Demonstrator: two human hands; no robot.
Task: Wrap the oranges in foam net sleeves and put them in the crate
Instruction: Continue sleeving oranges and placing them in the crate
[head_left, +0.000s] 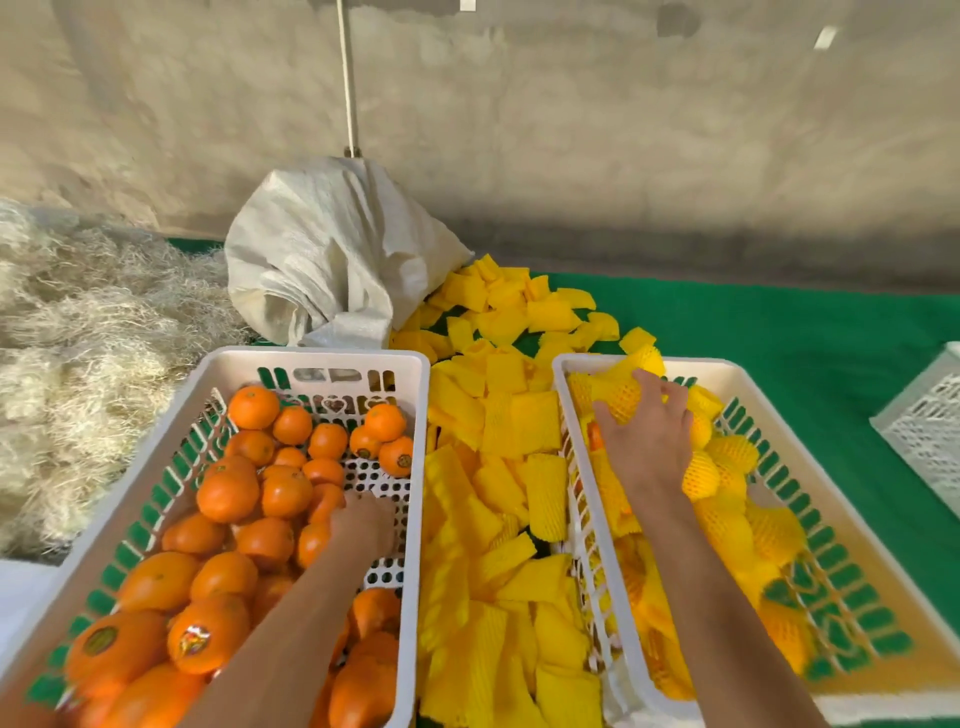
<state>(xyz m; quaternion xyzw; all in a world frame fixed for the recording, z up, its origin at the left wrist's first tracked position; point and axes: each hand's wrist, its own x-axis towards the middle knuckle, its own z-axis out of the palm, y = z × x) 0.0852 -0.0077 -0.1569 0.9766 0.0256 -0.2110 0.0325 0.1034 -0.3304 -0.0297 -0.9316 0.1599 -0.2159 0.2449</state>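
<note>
Head view, left to right: green matting (779, 332) covers the work surface below a rough, pale wall (571, 130), where a thin white pipe (347, 78) runs down behind a crumpled white woven sack (322, 260). Tangled pale straw-like fibre (78, 338) is heaped at far left. Beside it, a white slotted crate (311, 358) holds loose oranges (228, 493); several near the front carry small round stickers (193, 640), their print too blurred to read. The person's left hand (363, 525) reaches down among the fruit, fingers curled toward an orange (317, 540) at the crate's inner side, though whether it grips cannot be told. Flat yellow foam net sleeves (498, 467) lie piled in the gap between the crates and spill back toward the sack. In the right-hand crate (831, 519), sleeved oranges (727, 525) fill much of the floor; the right hand (649, 436) grips one wrapped orange (618, 395) near the far end, fingers spread over it. Another white perforated crate (930, 426) stands at the frame's right edge.
</note>
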